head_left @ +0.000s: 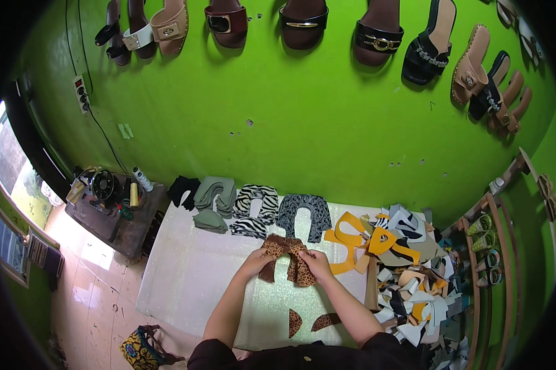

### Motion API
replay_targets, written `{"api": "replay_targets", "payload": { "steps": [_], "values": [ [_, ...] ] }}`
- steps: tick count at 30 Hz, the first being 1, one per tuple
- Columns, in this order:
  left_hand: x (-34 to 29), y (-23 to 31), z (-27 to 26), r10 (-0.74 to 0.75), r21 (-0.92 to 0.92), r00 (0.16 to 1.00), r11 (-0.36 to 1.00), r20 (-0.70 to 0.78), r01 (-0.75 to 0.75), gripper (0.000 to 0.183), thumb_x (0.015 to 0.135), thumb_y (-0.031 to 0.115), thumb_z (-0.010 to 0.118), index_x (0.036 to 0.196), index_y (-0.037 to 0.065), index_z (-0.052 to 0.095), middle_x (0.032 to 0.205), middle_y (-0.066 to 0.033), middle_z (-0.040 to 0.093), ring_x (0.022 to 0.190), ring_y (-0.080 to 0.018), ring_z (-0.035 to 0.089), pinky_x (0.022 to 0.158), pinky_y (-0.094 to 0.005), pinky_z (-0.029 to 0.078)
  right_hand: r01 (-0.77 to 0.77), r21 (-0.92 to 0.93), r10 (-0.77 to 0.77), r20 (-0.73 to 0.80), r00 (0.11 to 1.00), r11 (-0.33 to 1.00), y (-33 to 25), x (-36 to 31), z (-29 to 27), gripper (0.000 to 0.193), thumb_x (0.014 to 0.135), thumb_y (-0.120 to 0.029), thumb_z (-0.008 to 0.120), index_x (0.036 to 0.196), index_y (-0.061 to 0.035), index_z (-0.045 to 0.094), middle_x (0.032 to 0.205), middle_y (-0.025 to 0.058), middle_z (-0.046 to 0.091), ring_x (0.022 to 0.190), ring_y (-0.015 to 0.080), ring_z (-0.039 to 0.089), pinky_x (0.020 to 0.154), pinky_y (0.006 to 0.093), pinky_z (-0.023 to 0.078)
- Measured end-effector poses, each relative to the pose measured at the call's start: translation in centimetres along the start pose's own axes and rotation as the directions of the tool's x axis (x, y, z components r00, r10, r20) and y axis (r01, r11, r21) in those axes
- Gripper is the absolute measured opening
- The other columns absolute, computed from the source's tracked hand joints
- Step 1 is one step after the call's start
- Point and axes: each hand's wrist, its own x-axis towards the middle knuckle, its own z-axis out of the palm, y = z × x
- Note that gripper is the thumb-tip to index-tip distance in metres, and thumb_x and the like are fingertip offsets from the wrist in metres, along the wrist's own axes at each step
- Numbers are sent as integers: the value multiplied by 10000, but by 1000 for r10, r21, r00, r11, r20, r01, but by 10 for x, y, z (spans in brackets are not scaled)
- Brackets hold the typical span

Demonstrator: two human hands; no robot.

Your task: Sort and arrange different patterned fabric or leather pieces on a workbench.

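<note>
A bundle of U-shaped leopard-print cut pieces point(298, 270) in brown and tan hangs between my hands, over the middle of the white table. My left hand point(255, 263) grips its left side; my right hand point(315, 265) pinches the right side, where the layers fan out. On the table nearer me lie a leopard-print half-round piece point(295, 322) and a second curved piece point(325, 321), partly beneath my right forearm. Beyond the bundle, along the wall, sit stacks of curved pieces: black point(182, 187), grey-green point(209, 221), zebra-striped point(248, 227) and dark grey patterned point(320, 217).
Yellow cut-outs point(383, 240) and a large heap of scraps point(417, 302) cover the table's right side. A sewing machine point(103, 184) stands on a dark stand at left. Sandals point(304, 26) hang along the green wall point(302, 123). A wooden rack point(494, 246) stands at right.
</note>
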Motion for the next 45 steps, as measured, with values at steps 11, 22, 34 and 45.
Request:
{"api": "replay_targets", "payload": {
  "steps": [11,22,34,45],
  "values": [
    [33,1,19,200,729,843,622,-500,284,232,844,258,613,893,31,624,752,-155,654,704,-315,636,658,-396,481,110,-550,-255,-195,947,828,50,63,9,406,808,-392,641,695,-3,629,631,165,597,584,295,590,564,379,430],
    [30,-21,19,573,986,819,152,-29,-71,213,844,211,547,1050,169,580,1007,-20,592,1036,-186,534,904,-460,333,298,-726,-614,-212,760,620,28,38,25,248,807,-292,643,795,-68,540,691,113,601,662,323,599,637,429,426],
    [-54,14,78,638,700,766,582,-78,-414,155,777,104,632,914,34,646,790,-109,645,702,-246,612,673,-356,460,227,44,-218,-154,964,973,57,-63,-38,272,851,-229,401,678,-38,487,568,26,424,510,152,410,491,296,328],
    [-140,-19,148,101,351,964,918,246,-186,534,806,206,699,1250,8,476,1082,-127,591,1036,-198,556,922,-315,425,14,568,-21,6,1000,823,25,-163,-36,180,940,-180,498,981,-29,587,880,27,590,816,121,555,750,268,442]
  ]
}}
